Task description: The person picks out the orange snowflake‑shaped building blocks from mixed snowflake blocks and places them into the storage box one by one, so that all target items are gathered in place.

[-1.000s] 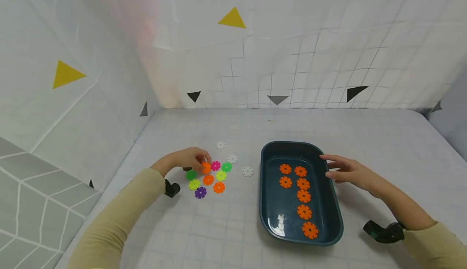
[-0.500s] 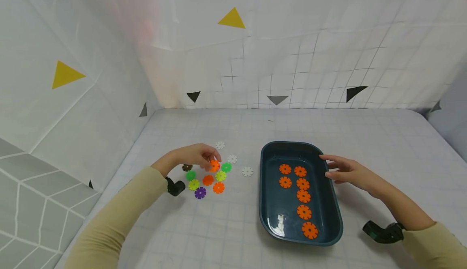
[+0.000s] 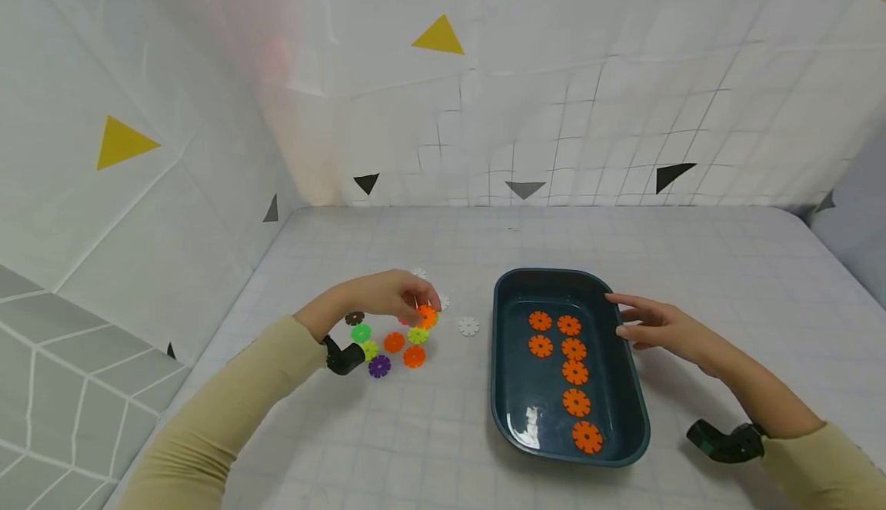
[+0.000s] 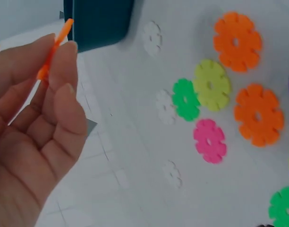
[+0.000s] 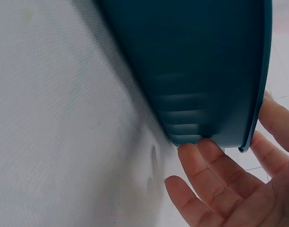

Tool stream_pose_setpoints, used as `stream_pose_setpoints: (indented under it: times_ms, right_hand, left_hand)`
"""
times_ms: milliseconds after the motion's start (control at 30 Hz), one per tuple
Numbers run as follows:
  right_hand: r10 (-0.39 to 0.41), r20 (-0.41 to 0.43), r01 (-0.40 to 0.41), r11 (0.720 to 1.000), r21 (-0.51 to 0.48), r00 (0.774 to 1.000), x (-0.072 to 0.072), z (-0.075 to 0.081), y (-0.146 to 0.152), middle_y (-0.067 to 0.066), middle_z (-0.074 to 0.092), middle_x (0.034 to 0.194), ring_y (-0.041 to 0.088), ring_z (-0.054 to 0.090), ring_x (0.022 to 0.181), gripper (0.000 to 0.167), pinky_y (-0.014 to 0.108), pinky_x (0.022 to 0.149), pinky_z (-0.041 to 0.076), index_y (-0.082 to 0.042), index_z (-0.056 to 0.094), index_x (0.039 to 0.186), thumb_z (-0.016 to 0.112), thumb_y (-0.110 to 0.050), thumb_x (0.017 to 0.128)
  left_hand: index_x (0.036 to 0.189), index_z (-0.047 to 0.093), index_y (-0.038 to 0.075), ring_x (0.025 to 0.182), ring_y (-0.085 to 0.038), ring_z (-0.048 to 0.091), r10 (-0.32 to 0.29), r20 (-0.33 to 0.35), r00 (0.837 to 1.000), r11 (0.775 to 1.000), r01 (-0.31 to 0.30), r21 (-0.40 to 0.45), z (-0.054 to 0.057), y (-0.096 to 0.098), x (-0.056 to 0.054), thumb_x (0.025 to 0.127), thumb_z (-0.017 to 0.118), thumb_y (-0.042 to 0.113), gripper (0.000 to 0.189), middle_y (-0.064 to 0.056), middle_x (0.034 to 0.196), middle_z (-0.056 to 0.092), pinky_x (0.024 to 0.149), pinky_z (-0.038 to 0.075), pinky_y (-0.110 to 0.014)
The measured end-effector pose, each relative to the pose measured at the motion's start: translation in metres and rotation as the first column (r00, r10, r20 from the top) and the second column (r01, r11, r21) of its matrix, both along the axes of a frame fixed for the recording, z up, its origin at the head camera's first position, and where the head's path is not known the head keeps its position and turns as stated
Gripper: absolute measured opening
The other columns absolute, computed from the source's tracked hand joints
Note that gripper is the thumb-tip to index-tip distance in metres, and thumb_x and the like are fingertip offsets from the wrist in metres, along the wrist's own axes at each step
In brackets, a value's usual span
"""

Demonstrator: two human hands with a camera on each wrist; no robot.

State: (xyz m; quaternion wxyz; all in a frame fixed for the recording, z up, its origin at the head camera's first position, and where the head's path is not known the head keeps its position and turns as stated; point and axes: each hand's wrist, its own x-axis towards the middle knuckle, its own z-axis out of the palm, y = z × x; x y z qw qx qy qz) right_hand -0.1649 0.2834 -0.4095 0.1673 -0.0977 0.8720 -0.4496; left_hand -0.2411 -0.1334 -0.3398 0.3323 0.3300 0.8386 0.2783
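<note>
My left hand [image 3: 393, 293] pinches an orange notched plastic disc [image 3: 428, 317] between thumb and fingers, raised over the loose discs. The left wrist view shows that disc [image 4: 64, 32] edge-on, with pink [image 4: 209, 141], green [image 4: 185, 99] and other orange discs [image 4: 258, 115] lying apart beyond it. At the right rim of a dark teal tray [image 3: 519, 395], my right hand [image 3: 657, 324] rests with its fingers extended. Seen from the right wrist, those fingertips [image 5: 187, 153] touch or nearly touch the tray's outer wall [image 5: 201, 61]. Several orange discs [image 3: 575, 372] lie flat in the tray.
Left of the tray, several loose discs lie on the white gridded table, among them a purple one [image 3: 379, 366], a brown one [image 3: 354, 318] and a white one [image 3: 468, 327]. White sheeting [image 3: 554, 95] stands behind and at the left.
My left hand has lifted the orange disc and carried it rightward over the pink and green ones. The right hand and the tray stay where they were.
</note>
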Motion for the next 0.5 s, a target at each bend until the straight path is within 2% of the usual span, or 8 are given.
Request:
stream_pose_setpoints:
  times_ms: [167, 500]
  right_hand:
    - [0.004, -0.008, -0.004, 1.0, 0.003, 1.0, 0.0, 0.0, 0.001, 0.034, 0.038, 0.132, 0.043, 0.048, 0.112, 0.064, 0.043, 0.077, 0.052, -0.005, 0.026, 0.143, 0.054, -0.029, 0.091]
    - [-0.001, -0.007, 0.001, 1.0, 0.01, 1.0, 0.0, 0.0, 0.0, 0.034, 0.037, 0.133, 0.043, 0.048, 0.112, 0.065, 0.043, 0.077, 0.052, -0.005, 0.026, 0.143, 0.055, -0.029, 0.091]
  left_hand:
    - [0.109, 0.061, 0.008, 0.078, -0.015, 0.056, -0.03, -0.032, 0.999, 0.999, 0.03, 0.013, 0.006, 0.011, 0.005, 0.086, 0.061, 0.005, 0.023, 0.0, 0.087, 0.061, 0.075, 0.051, -0.038]
    - [0.107, 0.062, 0.01, 0.078, -0.014, 0.055, -0.073, -0.069, 0.995, 0.996, 0.077, 0.046, 0.014, 0.029, 0.013, 0.085, 0.061, 0.005, 0.023, 0.001, 0.087, 0.061, 0.069, 0.049, -0.024]
